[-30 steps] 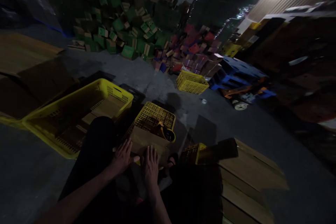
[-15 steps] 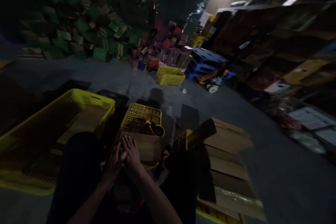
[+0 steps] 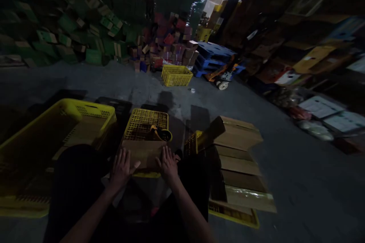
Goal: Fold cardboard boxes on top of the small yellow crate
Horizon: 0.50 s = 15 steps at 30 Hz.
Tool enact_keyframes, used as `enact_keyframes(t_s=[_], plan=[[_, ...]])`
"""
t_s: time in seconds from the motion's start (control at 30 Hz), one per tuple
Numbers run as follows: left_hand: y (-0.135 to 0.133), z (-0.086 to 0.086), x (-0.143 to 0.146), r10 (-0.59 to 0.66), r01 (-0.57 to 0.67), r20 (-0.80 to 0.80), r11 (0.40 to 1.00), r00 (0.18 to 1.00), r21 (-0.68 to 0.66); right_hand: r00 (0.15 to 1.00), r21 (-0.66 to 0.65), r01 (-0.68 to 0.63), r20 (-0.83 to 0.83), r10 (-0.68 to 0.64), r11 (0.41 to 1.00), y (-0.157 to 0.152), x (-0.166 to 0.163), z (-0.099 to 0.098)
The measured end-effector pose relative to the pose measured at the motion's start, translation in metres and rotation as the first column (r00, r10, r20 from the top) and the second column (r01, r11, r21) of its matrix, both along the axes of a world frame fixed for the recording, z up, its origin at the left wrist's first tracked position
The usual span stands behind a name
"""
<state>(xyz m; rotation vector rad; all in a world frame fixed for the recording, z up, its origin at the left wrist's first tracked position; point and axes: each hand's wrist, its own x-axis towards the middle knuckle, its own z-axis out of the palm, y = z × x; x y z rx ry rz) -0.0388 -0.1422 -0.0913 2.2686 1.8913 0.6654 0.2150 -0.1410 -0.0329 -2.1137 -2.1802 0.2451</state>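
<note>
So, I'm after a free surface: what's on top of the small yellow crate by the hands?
Cardboard covers the near end of the crate, left hand and right hand on it; behind sits a yellow-black object, too dark to name. Anything under the cardboard is hidden.

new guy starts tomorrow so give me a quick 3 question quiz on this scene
1. True or false: the left hand and right hand both touch the cardboard.
2. What does the cardboard rest on? A) blue pallet B) yellow crate C) bare floor
3. Fill in: the box pile at far left is mostly ____.
Key: 1 true; 2 B; 3 green.
</note>
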Motion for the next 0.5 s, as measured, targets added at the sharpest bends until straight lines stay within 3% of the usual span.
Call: enact_keyframes(t_s=[0.1, 0.27, 0.5], plan=[[0.010, 0.003, 0.020, -0.028, 0.028, 0.002, 0.999, 1.000, -0.017, 0.998, -0.003, 0.051, -0.039, -0.052, 0.999, 0.007, 0.001, -0.005], [0.013, 0.015, 0.070, -0.305, 0.303, -0.021, 0.950, 0.952, -0.070, 0.996, -0.030, 0.034, -0.076, -0.036, 0.999, -0.016, -0.005, -0.018], [0.007, 0.028, 0.093, -0.277, 0.274, -0.005, 0.954, 0.961, -0.120, 0.998, 0.015, 0.006, -0.059, -0.005, 1.000, -0.060, -0.008, -0.032]])
